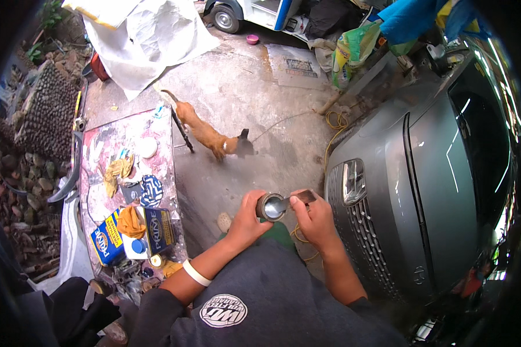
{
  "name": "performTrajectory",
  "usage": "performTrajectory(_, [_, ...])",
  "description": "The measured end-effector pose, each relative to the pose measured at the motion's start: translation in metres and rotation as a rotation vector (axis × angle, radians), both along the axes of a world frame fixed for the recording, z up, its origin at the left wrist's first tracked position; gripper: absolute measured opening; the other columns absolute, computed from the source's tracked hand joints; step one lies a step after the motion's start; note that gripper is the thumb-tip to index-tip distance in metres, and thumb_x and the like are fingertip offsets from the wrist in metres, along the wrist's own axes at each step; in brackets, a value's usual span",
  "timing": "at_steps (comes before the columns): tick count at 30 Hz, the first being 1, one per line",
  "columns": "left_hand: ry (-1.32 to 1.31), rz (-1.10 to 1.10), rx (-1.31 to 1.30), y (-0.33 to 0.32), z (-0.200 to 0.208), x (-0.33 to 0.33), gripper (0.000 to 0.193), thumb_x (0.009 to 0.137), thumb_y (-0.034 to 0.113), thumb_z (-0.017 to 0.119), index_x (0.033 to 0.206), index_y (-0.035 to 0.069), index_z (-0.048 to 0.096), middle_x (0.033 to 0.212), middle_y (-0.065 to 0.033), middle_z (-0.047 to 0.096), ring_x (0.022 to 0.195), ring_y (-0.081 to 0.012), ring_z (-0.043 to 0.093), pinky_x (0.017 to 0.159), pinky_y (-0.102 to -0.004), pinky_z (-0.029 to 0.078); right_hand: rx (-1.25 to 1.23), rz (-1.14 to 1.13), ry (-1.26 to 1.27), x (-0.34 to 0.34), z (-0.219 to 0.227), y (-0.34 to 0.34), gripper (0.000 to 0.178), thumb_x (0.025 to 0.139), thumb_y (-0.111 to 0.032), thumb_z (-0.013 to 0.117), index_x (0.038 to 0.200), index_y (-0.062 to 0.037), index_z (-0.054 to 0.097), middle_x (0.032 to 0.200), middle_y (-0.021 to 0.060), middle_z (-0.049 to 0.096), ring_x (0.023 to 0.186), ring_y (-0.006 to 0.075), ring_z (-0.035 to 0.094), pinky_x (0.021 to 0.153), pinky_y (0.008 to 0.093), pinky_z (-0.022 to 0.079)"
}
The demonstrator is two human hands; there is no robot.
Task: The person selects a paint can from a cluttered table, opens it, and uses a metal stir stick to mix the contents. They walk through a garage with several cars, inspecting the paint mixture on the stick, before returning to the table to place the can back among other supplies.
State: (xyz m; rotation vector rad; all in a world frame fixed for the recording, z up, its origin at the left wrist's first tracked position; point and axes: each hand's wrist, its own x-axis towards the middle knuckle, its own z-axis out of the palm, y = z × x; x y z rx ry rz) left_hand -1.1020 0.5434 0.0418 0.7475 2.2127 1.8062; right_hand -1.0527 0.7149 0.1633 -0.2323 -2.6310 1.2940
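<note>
My left hand (248, 222) is wrapped round a small round can (261, 209), held upright in front of my body. Grey, shiny liquid that looks like paint shows inside it. In my right hand (318, 224) is a putty knife (284, 204) with a dark brown handle, pinched between thumb and fingers. Its flat metal blade reaches over the rim into the can's mouth. How deep the blade tip goes into the liquid I cannot tell.
At left, a paint-stained table (101, 141) carries a blue-yellow rectangular tin (107, 238), an orange rag (131, 222) and a patterned cloth (151, 191). A grey car (428, 191) stands close at right. A brown dog (205, 130) is ahead; a yellow cord (328, 139) lies on the floor.
</note>
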Motion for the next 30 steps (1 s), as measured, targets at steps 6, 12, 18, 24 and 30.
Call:
performTrajectory(6, [-0.071, -0.003, -0.010, 0.002, -0.004, -0.025, 0.068, 0.074, 0.009, 0.083, 0.133, 0.004, 0.048, 0.128, -0.0169, 0.052, 0.123, -0.0343, 0.054, 0.104, -0.0402, 0.045, -0.623, -0.338, 0.014, -0.009, -0.038, 0.023, 0.021, 0.102, -0.020, 0.062, 0.104, 0.0003, 0.065, 0.084, 0.0067, 0.069, 0.071, 0.0133, 0.066, 0.067, 0.0271, 0.054])
performTrajectory(12, [-0.150, -0.100, 0.024, 0.011, 0.004, -0.043, 0.071, 0.072, 0.009, 0.085, 0.133, 0.004, 0.050, 0.128, -0.0147, 0.053, 0.124, -0.0299, 0.054, 0.106, -0.0372, 0.043, -0.809, -0.420, 0.081, -0.012, -0.026, 0.057, 0.023, 0.105, -0.024, 0.058, 0.100, -0.0024, 0.061, 0.083, 0.0061, 0.067, 0.070, 0.0125, 0.065, 0.065, 0.0268, 0.053])
performTrajectory(18, [-0.197, -0.227, 0.041, 0.018, 0.007, -0.048, 0.071, 0.073, 0.011, 0.083, 0.134, 0.004, 0.049, 0.130, -0.0143, 0.053, 0.124, -0.0281, 0.055, 0.107, -0.0369, 0.043, -0.961, -0.429, 0.143, -0.012, -0.023, 0.071, 0.018, 0.106, -0.022, 0.054, 0.102, -0.0040, 0.058, 0.084, 0.0057, 0.066, 0.071, 0.0135, 0.064, 0.064, 0.0286, 0.053])
performTrajectory(24, [-0.259, -0.273, 0.039, 0.019, -0.001, -0.047, 0.073, 0.073, 0.009, 0.084, 0.136, 0.004, 0.049, 0.129, -0.0111, 0.055, 0.122, -0.0217, 0.056, 0.105, -0.0345, 0.046, -1.145, -0.499, 0.076, -0.021, -0.035, 0.078, 0.019, 0.107, -0.020, 0.052, 0.100, -0.0041, 0.058, 0.080, 0.0056, 0.063, 0.066, 0.0149, 0.060, 0.060, 0.0297, 0.051])
performTrajectory(30, [-0.336, -0.271, 0.087, 0.013, 0.010, -0.049, 0.074, 0.072, 0.008, 0.084, 0.136, 0.003, 0.048, 0.127, -0.0095, 0.057, 0.121, -0.0188, 0.057, 0.103, -0.0327, 0.047, -1.121, -0.445, -0.007, -0.044, -0.035, 0.081, 0.020, 0.106, -0.022, 0.054, 0.098, -0.0040, 0.057, 0.079, 0.0059, 0.062, 0.065, 0.0155, 0.060, 0.060, 0.0301, 0.051])
